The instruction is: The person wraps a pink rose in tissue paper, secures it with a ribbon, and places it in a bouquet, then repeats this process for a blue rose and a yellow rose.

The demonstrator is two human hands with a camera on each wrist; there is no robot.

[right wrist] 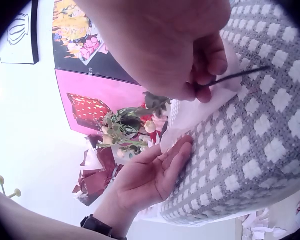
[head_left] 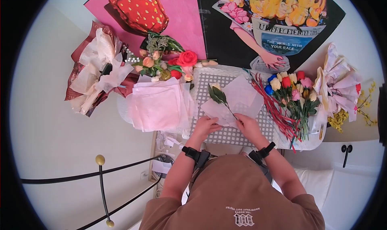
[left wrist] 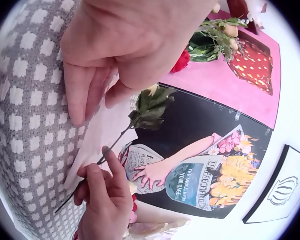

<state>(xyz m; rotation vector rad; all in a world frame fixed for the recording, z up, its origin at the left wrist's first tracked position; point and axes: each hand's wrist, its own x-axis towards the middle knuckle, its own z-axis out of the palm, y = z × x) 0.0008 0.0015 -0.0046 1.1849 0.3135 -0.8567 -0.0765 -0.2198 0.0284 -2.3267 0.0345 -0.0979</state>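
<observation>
A single cream rose with dark green leaves lies slanted over pale pink wrapping paper. My right hand pinches its dark stem low down, between thumb and fingers; the stem's end sticks out past them in the right wrist view. At the paper's near left edge is my left hand. Its fingers look extended and relaxed there, palm turned up, with the thumb apart and the paper's corner reaching between. The paper rests on a grey-and-white checked cloth.
Stacked pink sheets lie on the left, below mixed flowers. Red ribbons and several loose roses lie right. Wrapped bouquets flank both sides. A painted panel stands behind the table.
</observation>
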